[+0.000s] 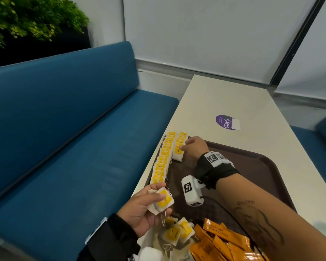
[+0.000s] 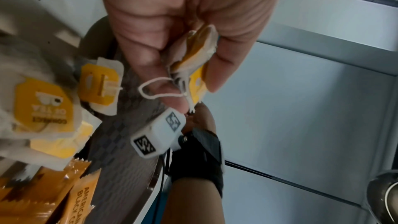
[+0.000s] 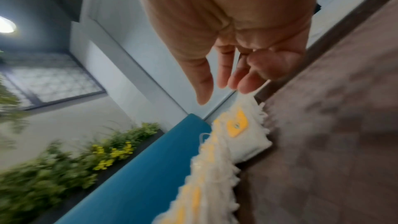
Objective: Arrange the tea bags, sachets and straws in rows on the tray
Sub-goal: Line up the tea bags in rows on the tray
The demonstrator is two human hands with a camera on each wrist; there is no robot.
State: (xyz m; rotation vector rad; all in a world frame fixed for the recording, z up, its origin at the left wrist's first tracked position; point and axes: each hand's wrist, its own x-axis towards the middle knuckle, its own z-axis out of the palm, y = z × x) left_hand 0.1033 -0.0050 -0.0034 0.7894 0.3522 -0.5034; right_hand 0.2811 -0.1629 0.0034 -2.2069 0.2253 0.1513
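Note:
A brown tray (image 1: 252, 166) lies on the white table. Two rows of yellow-tagged tea bags run along its left edge: a long outer row (image 1: 163, 161) and a shorter inner row (image 1: 179, 147). My right hand (image 1: 185, 145) reaches to the inner row, its straight fingers touching the bags. In the right wrist view the right hand (image 3: 221, 81) holds nothing above the tea bag row (image 3: 239, 130). My left hand (image 1: 152, 194) grips a small stack of tea bags (image 1: 163, 201) near the tray's near left corner. The left wrist view shows my left hand (image 2: 163, 67) round that stack (image 2: 193, 54).
Loose tea bags (image 1: 177, 231) and orange coffee sachets (image 1: 224, 240) are piled at the tray's near end. A blue bench (image 1: 64, 129) runs along the table's left. A purple sticker (image 1: 224, 122) lies on the table (image 1: 233, 95) beyond the tray.

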